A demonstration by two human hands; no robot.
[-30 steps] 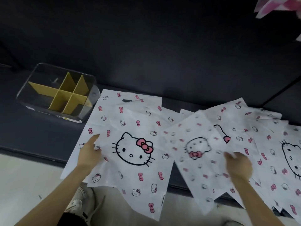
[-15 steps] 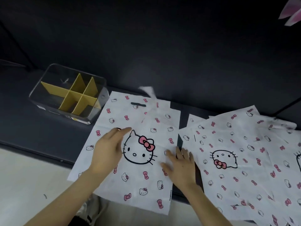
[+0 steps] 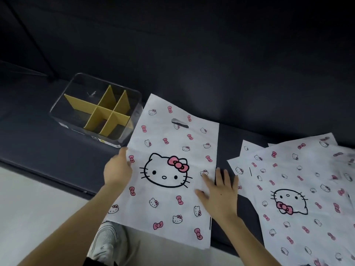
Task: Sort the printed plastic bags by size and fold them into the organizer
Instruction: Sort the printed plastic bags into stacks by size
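Right of the organizer [image 3: 82, 104], one printed bag [image 3: 167, 208] lies flat on the tabletop [image 3: 48, 150]. L hand [image 3: 117, 169] touches its organizer-side edge; grip state cannot be told. R hand [image 3: 221, 194] presses the opposite edge, grip wide. Other bags [image 3: 297, 189] lie farther right.

Surface: I see a dark bench [image 3: 48, 160].
Left: clear organizer [image 3: 123, 140], yellow dividers, standing upright.
Centre: large bag [image 3: 169, 206], flat, overhanging the front edge.
Right: bag pile [image 3: 299, 173], overlapping.
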